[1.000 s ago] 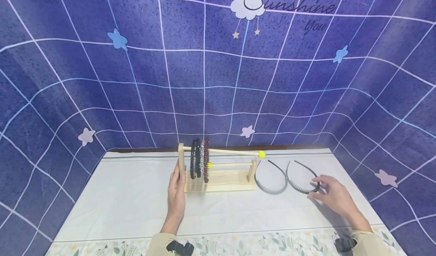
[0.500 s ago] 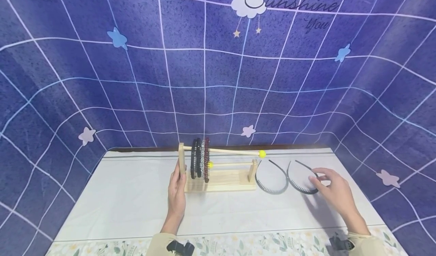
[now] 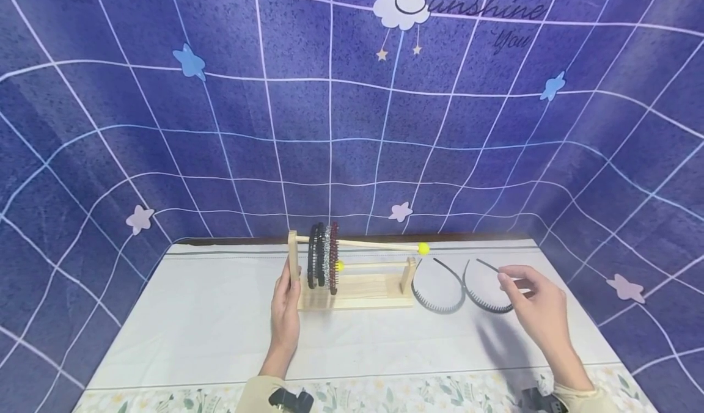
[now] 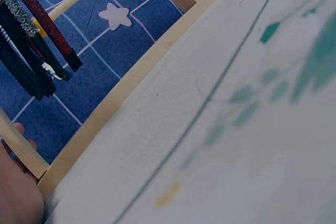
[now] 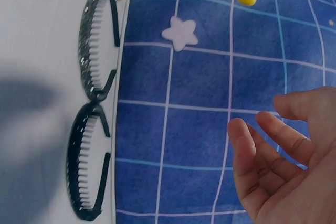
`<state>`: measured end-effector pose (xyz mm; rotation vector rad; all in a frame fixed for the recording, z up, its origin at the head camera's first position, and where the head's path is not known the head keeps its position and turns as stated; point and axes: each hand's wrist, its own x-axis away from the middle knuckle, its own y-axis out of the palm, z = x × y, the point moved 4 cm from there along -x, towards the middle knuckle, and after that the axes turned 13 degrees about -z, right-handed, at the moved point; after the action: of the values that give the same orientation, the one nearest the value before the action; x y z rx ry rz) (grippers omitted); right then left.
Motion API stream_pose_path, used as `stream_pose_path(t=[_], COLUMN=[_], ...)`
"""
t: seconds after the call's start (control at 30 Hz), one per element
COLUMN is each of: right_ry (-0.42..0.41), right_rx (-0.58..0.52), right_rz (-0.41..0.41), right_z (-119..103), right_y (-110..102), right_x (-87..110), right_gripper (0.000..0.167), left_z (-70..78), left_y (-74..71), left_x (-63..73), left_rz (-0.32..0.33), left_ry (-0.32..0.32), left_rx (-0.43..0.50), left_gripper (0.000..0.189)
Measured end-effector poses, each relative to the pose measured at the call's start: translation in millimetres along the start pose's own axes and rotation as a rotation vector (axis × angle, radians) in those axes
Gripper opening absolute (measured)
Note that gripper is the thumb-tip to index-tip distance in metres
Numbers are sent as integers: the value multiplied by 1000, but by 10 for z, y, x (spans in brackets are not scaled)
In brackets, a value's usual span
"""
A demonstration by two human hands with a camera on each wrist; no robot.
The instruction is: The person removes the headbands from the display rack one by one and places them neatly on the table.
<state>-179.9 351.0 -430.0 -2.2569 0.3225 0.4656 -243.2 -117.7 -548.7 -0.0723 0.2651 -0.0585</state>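
A wooden headband rack (image 3: 374,288) stands mid-table; my left hand (image 3: 285,318) grips its left post, thumb in front. On its upper rod hang black headbands (image 3: 313,260), a silver one (image 3: 327,255) and a dark red glitter one (image 3: 333,257). Two toothed headbands lie right of the rack: a sparkly grey one (image 5: 85,45) and a black one (image 5: 73,166), touching side by side. Raised above the black headband is my right hand (image 3: 541,306), its fingers loosely bent and holding nothing. In the head view it covers part of that headband.
Yellow balls tip the rack's upper rod (image 3: 423,248) and lower rod (image 3: 340,266). A short right post (image 3: 407,276) stands near the grey headband. The white tablecloth (image 3: 192,321) has a floral front border. A blue grid-patterned cloth (image 3: 308,113) hangs behind and at both sides.
My right hand has come up off the black headband, which stays where it lay. My left hand and the rack have not moved.
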Motion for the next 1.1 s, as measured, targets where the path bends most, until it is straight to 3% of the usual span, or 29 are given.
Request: stream_pose_path(t=[0.63, 1.1], right_ry=[-55, -52], right_rx=[-122, -252], right_rz=[-25, -153], right_z=[-485, -752], right_y=[176, 386], right_x=[78, 114], right_gripper=[9, 7], left_z=[-22, -38], left_y=[-6, -5], left_x=[-6, -16], left_rz=[-4, -12], left_ry=[-10, -13], left_rx=[22, 19], left_gripper=[56, 58])
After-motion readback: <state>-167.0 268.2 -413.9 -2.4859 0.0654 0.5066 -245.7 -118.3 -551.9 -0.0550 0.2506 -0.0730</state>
